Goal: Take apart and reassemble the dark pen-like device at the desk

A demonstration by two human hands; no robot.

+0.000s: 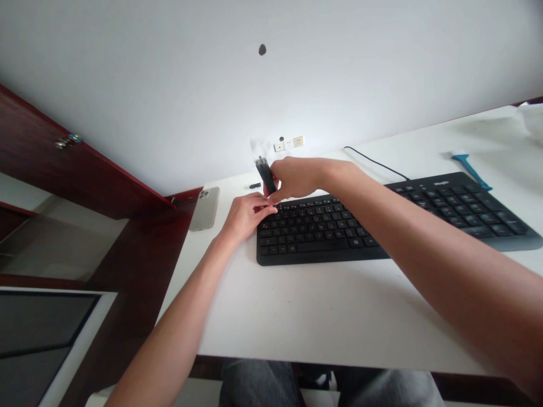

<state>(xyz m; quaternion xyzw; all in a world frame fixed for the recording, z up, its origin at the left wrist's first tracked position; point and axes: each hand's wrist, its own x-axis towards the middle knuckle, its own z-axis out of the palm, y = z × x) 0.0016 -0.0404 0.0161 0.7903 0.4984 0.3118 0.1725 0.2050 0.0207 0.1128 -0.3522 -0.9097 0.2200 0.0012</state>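
Observation:
A black keyboard point(382, 220) lies across the white desk point(305, 316). My right hand point(297, 176) is closed around a small dark tool point(265, 172), held upright over the keyboard's top-left corner. My left hand point(244, 216) rests at that same corner. Its fingers are curled and touch the top-left keys just under the tool. Whether they pinch anything is hidden.
A phone point(205, 208) lies face down at the desk's left edge. A tiny black piece point(254, 185) sits behind the keyboard. A blue tool point(470, 168) lies at the far right. The keyboard cable point(373, 163) runs toward the wall sockets point(288, 143). Dark red cabinets point(63, 164) stand left.

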